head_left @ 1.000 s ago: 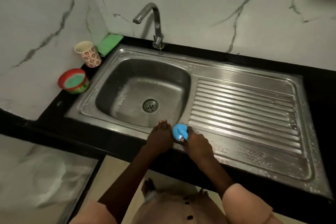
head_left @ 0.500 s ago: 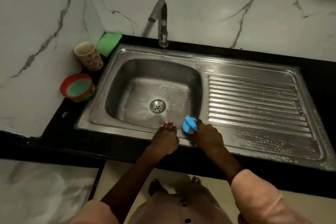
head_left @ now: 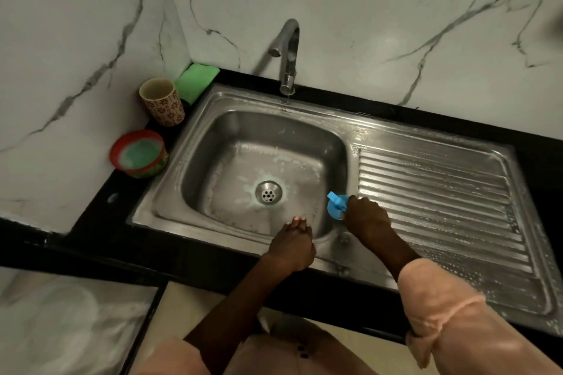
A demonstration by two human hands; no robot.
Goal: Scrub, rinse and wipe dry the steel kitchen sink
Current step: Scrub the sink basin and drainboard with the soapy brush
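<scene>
Steel sink (head_left: pixel 195 119), frame centre, soap-filmed. Blue scrubber (head_left: pixel 336 206) gripped by right hand (head_left: pixel 367 219), since shifted along basin's lower-right rim (scrubbing unfinished); left hand (head_left: pixel 294 242) rested flat on front rim.

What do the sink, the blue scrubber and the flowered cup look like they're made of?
Sink: brushed stainless steel, grey sheen, pressed drainer ribs. Blue scrubber: probably moulded plastic, uniform bright colour. Flowered cup: matte with a printed pattern, maybe paper or plastic; unclear.
</scene>
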